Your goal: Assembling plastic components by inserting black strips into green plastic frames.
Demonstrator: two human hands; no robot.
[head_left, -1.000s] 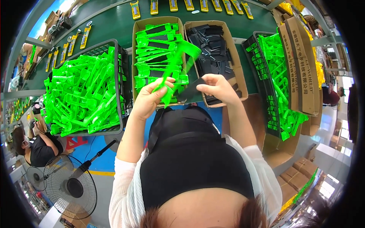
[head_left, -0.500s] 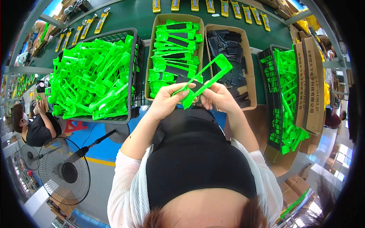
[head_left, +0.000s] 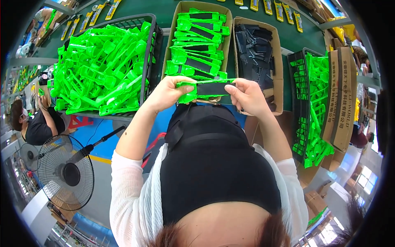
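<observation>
A green plastic frame (head_left: 188, 97) lies level between my hands, with a flat black strip (head_left: 212, 89) across its opening. My left hand (head_left: 169, 94) pinches the frame's left end, thumb on top. At the other end my right hand (head_left: 249, 97) grips the frame, its thumb pressed on the black strip's right end. Just beyond my hands stands a cardboard box (head_left: 227, 46) of green frames, several with black strips in them. Beside it on the right, another cardboard box (head_left: 279, 61) holds loose black strips.
On the left a black crate (head_left: 152, 53) is heaped with green frames. Another black crate (head_left: 299, 107) of green pieces stands at the right, beside an upright carton (head_left: 340, 99). Yellow packs (head_left: 279, 12) line the green table's far side. A fan (head_left: 70, 174) and a co-worker (head_left: 41, 125) are at left.
The green frame has turned from a steep tilt to level, and the black strip now lies across it. My right hand has moved to the frame's right end.
</observation>
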